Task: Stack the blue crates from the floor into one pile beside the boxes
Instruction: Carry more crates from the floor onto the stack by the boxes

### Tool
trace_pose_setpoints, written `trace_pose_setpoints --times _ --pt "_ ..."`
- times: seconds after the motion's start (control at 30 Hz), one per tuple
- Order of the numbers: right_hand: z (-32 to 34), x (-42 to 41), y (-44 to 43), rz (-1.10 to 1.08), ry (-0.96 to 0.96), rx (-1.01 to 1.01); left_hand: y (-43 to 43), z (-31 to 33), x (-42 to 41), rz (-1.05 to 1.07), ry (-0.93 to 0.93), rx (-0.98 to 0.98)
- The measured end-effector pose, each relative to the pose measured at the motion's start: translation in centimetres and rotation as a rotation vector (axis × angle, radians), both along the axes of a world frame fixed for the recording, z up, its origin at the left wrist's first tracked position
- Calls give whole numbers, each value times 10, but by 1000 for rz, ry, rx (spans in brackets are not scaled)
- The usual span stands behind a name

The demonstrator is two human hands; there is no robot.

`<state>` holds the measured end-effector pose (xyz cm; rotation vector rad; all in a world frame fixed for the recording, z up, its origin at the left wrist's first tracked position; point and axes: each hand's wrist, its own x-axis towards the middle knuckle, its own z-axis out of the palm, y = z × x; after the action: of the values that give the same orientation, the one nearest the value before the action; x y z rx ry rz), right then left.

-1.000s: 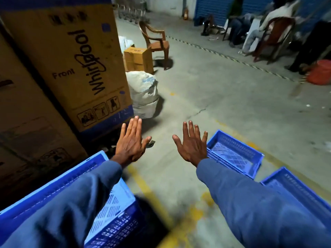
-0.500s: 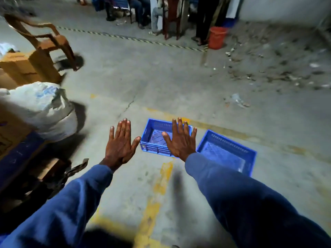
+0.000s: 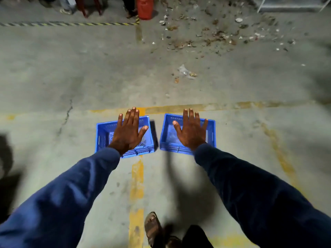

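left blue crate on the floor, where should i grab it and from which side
Grip the left blue crate by its two short side walls at the top rim, coming straight down from above. It sits upright, open and empty on the floor, so the rim is free. The left hand is open and holds nothing.

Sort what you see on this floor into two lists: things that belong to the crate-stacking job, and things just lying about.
Belongs to the job:
left blue crate
right blue crate
left hand
right hand

Just lying about:
red bucket
scattered litter
crumpled wrapper
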<state>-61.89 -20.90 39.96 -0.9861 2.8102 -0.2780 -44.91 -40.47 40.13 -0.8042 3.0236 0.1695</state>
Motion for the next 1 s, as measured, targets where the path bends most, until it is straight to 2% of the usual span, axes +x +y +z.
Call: trace_pose_setpoints --times 0.23,0.37,0.47,0.63,0.83,1.0 --pt "-43 -86 29 -182 9 -18 -15 -44 -119 -132 -49 44" --pt "-77 -154 30 -238 -124 -22 -21 -79 -188 -139 -82 82" --pt "-117 -204 27 -261 -119 33 -30 -119 -230 -118 -112 104" --pt "-216 -283 22 -308 -203 134 -55 -223 -296 -97 -134 125" --pt "-389 -359 23 -427 -259 182 -94 -405 -347 -48 -172 212" --pt "-527 -393 43 -546 -339 70 -122 -559 -365 66 -186 314"
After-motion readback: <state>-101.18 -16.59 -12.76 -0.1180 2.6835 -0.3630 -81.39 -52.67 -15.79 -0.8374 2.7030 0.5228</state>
